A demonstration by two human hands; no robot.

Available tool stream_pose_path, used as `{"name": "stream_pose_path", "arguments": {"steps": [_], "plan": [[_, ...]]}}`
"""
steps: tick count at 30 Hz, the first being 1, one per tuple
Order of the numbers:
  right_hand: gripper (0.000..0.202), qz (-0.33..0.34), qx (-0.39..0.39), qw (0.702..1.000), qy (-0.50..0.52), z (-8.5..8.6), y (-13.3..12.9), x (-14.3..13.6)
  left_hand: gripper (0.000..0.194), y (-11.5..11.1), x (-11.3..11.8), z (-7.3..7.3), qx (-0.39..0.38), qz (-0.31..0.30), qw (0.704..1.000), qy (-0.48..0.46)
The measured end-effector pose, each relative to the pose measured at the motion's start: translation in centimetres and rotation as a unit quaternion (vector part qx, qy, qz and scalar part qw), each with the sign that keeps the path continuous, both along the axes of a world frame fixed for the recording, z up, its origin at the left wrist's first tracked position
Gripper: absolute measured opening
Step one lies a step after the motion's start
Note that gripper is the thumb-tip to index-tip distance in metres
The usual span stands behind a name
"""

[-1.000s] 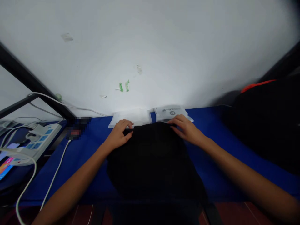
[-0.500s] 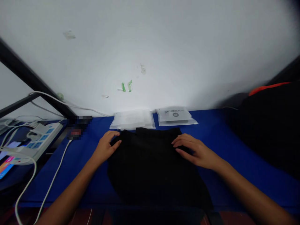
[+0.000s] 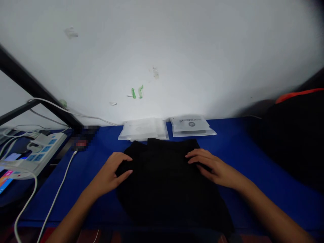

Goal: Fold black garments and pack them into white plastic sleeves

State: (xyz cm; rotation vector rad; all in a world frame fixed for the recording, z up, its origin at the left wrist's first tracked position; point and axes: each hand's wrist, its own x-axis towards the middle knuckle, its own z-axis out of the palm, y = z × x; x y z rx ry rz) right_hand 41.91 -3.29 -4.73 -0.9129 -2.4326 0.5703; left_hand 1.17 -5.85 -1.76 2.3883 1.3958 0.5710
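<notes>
A black garment [image 3: 167,185] lies spread on the blue table cover [image 3: 101,145], its lower end reaching the near edge. It is too dark to make out its exact kind. My left hand [image 3: 111,172] rests at its left side, thumb and fingers apart, fingertips on the cloth. On the opposite side, my right hand [image 3: 211,165] lies over the upper right part of the garment with its fingers stretched out. Neither hand grips the fabric. Just beyond the garment's far end are a stack of frosted plastic bags [image 3: 141,129] and a printed zip bag [image 3: 191,125].
At the left, a white power strip [image 3: 47,152] with plugs and cables stands beside a lit phone [image 3: 7,179]. A white cable [image 3: 57,195] runs down the table's left side. A large black item with an orange edge [image 3: 298,94] fills the right. A wall rises behind.
My left hand has slid a little toward me along the garment's left side. The right hand has shifted slightly nearer too. The camera view has moved a little.
</notes>
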Motion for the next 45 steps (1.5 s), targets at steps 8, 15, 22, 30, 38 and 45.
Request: {"name": "stream_pose_path", "arguments": {"steps": [8, 15, 22, 30, 38, 45], "plan": [[0.026, -0.049, 0.029, 0.998, 0.033, 0.4, 0.0, 0.1, 0.02, -1.2, -0.7, -0.7, 0.05, 0.101, 0.994, -0.002], [0.026, -0.085, 0.053, 0.993, 0.055, 0.8, -0.3, 0.2, 0.043, 0.7, -0.5, 1.6, 0.055, 0.311, 0.933, -0.175], [0.027, -0.083, 0.053, 0.994, 0.042, 0.4, -0.3, 0.4, 0.029, 2.0, 5.8, 2.0, 0.153, 0.116, 0.971, -0.143], [0.025, -0.09, 0.04, 0.995, 0.026, 0.0, -0.6, 0.5, 0.058, 1.3, 8.8, 0.8, 0.008, -0.099, 0.991, 0.095], [0.026, -0.089, 0.027, 0.995, 0.019, 0.4, -0.7, 0.6, 0.039, -0.5, 4.2, -2.6, 0.043, 0.2, 0.979, -0.006], [0.024, -0.086, 0.033, 0.996, 0.016, 0.5, -0.8, 0.7, 0.038, 0.4, 5.3, -2.7, 0.062, 0.178, 0.98, 0.06]]}}
